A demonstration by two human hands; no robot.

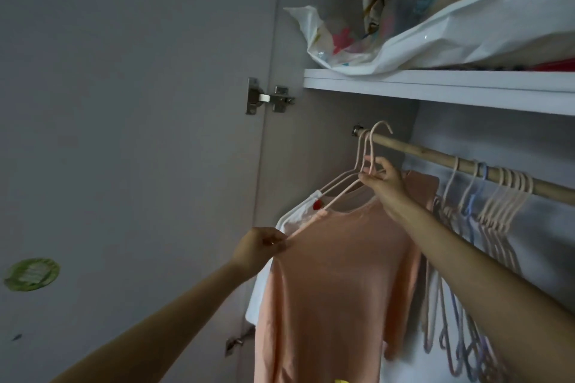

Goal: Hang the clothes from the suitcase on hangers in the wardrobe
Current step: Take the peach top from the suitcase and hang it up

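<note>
Pretty dim in there. The grey wardrobe door (124, 134) stood open on metal hinges (269, 98), a round green sticker (31, 274) stuck to it, and the white shelf (435, 87) above held plastic-wrapped bedding (451, 34).

Dim, soft light; edges bowed, perhaps slightly blurred

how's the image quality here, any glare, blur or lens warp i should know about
Head view: dim, flat lighting with a grey cast; the wide lens bows the shelf and wooden rail. A small glare spot sits on the plastic bag above. The peach shirt is soft but readable; the left hand and right hand are slightly blurred, and the spare hangers smear together at right.
</note>
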